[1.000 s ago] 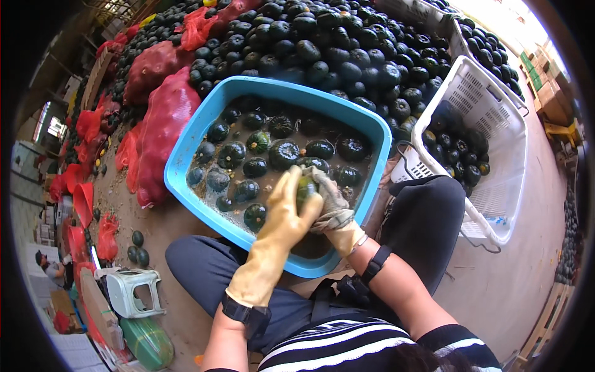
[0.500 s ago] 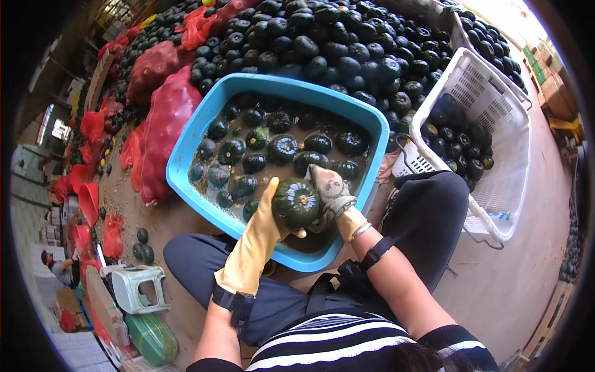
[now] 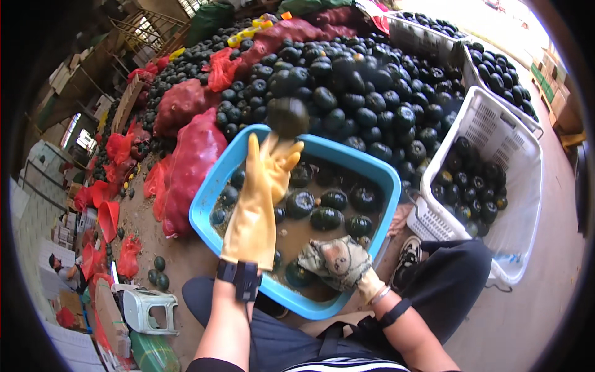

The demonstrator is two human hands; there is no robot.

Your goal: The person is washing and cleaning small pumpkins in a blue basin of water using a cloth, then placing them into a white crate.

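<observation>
My left hand (image 3: 265, 180), in a yellow rubber glove, reaches up over the far left part of the blue tub (image 3: 201, 214). Its fingers are spread and nothing lies in them. Just beyond the fingertips a dark green pumpkin (image 3: 287, 118) hangs in the air, blurred by motion, in front of the pumpkin pile. Low over the tub's near right part is my right hand (image 3: 334, 263), in a grey patterned cloth glove over a pale one. It is beside a wet pumpkin (image 3: 299, 273); its fingers are hidden. Several pumpkins (image 3: 325, 218) sit in the tub's murky water.
A big pumpkin pile (image 3: 372, 102) rises behind the tub. To the right stands a white plastic crate (image 3: 520, 217) with several pumpkins inside. Full red mesh sacks (image 3: 193, 167) lie left, and a pale plastic stool (image 3: 149, 308) stands at lower left.
My left hand has swung up and away and opened; the pumpkin both hands held is now airborne beyond it. My right hand has come down toward the water. The view has shifted.
</observation>
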